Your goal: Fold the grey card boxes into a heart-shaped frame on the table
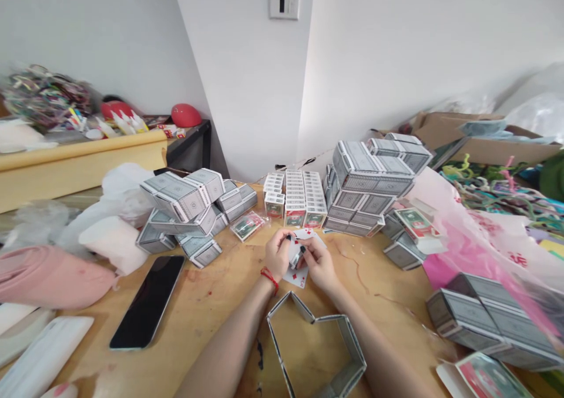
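My left hand [277,256], with a red string bracelet at the wrist, and my right hand [319,263] are close together over the table. Both sets of fingers pinch a small playing card [295,252] between them; it looks bent or folded, though the fingers partly cover it. Other playing cards [299,279] with red diamonds lie flat beneath the hands. Nearer to me, between my forearms, stands an angular, roughly heart-shaped frame [360,351] made of joined folded cards.
Stacked boxes built from grey-backed cards stand at left [194,195] and right [374,175]. Rows of card packs [304,192] sit between them. A black phone [147,301] lies on the left. Pink plastic [480,228] covers the right side, near more card boxes [489,321].
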Tool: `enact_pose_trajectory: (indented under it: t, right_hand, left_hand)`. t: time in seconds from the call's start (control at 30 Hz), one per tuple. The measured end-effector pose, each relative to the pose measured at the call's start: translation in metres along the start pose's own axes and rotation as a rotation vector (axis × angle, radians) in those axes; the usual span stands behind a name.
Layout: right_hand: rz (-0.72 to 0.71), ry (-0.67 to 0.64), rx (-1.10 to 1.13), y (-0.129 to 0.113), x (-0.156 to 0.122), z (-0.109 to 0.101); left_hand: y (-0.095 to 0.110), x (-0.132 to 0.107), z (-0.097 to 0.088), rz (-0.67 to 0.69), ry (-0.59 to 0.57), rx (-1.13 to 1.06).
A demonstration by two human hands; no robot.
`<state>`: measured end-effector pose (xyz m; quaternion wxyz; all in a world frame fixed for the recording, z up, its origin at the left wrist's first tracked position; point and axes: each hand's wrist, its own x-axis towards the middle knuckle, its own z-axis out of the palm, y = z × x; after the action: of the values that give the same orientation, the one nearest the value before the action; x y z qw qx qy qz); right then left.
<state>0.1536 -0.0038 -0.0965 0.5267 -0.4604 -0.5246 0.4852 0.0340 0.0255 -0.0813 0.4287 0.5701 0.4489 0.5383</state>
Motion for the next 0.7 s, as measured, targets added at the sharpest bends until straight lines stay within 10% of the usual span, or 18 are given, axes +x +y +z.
enact_pose_trajectory:
  t: [0.17, 0.7]
  right_hand:
    - [0.1, 0.068, 0.255, -0.004, 0.004, 0.002]
    - [0.054, 0.315, 0.108, -0.007, 0.002, 0.011]
  left_hand:
    - [-0.001, -0.002, 0.008, 0.002, 0.033, 0.008]
    - [-0.006, -0.01, 0.021, 0.043, 0.102, 0.033]
